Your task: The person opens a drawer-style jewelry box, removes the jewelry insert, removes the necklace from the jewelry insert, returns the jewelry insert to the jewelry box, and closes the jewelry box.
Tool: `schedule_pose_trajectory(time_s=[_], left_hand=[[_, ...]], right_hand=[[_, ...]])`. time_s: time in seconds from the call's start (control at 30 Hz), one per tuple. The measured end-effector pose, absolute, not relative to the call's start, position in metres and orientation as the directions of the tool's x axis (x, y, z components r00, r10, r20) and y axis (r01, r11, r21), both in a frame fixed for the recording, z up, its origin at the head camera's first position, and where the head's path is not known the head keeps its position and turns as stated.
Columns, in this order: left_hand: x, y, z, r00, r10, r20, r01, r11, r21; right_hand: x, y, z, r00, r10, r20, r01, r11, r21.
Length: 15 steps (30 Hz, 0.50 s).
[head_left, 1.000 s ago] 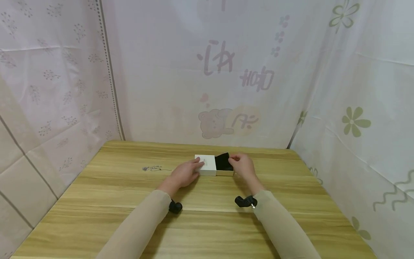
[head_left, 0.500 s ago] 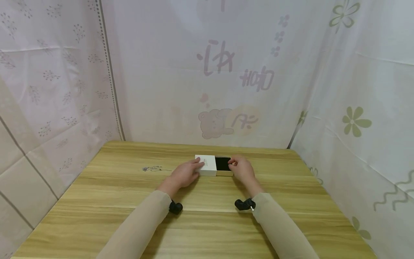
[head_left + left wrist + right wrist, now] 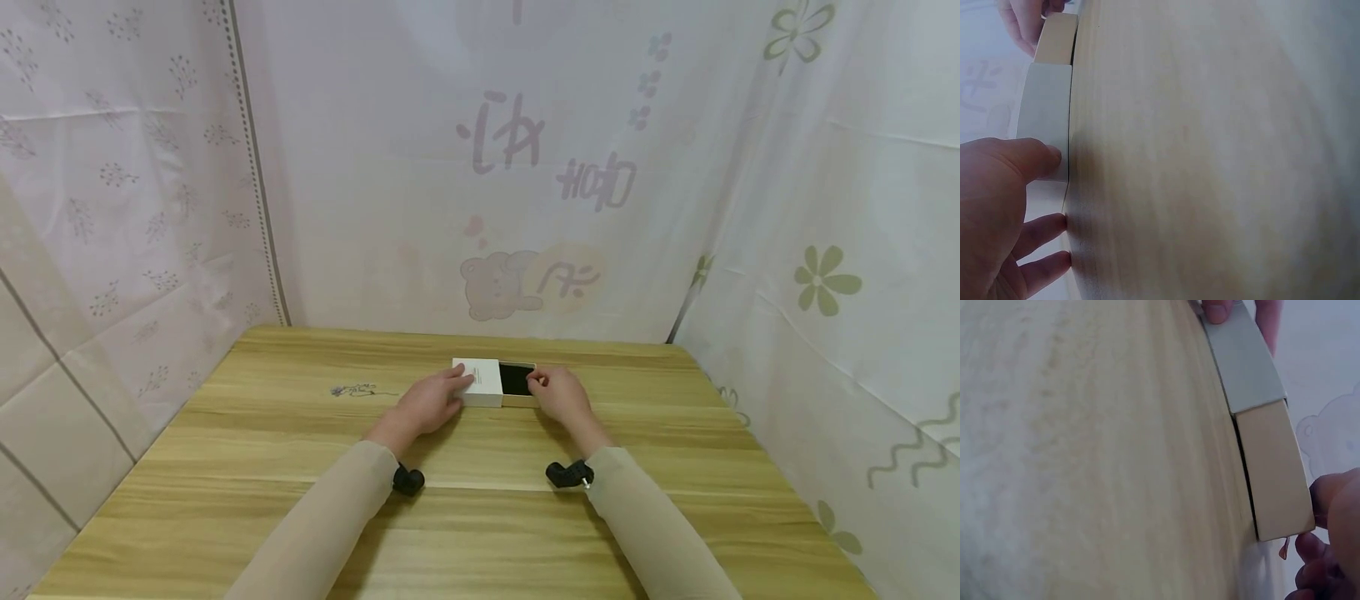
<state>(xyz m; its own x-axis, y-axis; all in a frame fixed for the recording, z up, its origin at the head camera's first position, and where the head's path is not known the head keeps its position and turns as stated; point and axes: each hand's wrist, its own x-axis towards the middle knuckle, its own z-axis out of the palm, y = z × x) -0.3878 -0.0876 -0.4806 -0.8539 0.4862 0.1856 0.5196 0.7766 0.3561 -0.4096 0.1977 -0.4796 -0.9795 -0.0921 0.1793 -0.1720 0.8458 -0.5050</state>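
A small drawer box lies near the table's far side, its white sleeve (image 3: 477, 383) at left and its tan drawer (image 3: 1277, 472) pulled partly out to the right. Inside the drawer is a black insert (image 3: 513, 379). My left hand (image 3: 431, 402) holds the sleeve at its left end, thumb against the front side and a finger on top; the left wrist view shows two other fingertips at the tabletop. At the drawer's right end my right hand (image 3: 561, 393) pinches the insert's edge between thumb and forefinger. A small orange-brown tab (image 3: 1284, 550) hangs from the drawer's end.
A thin, tangled chain-like item (image 3: 352, 389) lies on the wooden table (image 3: 480, 533) left of the box. Patterned curtains (image 3: 375, 167) enclose the table at the back and on both sides.
The black insert stood raised in the drawer a second ago and now lies lower inside it. My right hand has come down slightly with it; my left hand has stayed put.
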Motion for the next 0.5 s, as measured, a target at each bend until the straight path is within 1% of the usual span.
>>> schedule_pose_trajectory(time_s=[0.27,0.37,0.5], left_hand=[[-0.389,-0.088,-0.481,-0.853,0.489,0.183,0.522,0.778,0.350],[-0.389,-0.088,-0.482,-0.852,0.490,0.185,0.523,0.780,0.344],[-0.389,-0.088,-0.482,-0.850,0.492,0.188,0.526,0.776,0.347]], right_hand=[[-0.413,0.210,-0.479,-0.985,-0.021,0.171,-0.125,0.772,-0.623],[-0.412,0.214,-0.479,-0.988,0.005,0.152,-0.095,0.758,-0.645],[-0.412,0.218,-0.480,-0.991,0.004,0.135,-0.084,0.765,-0.639]])
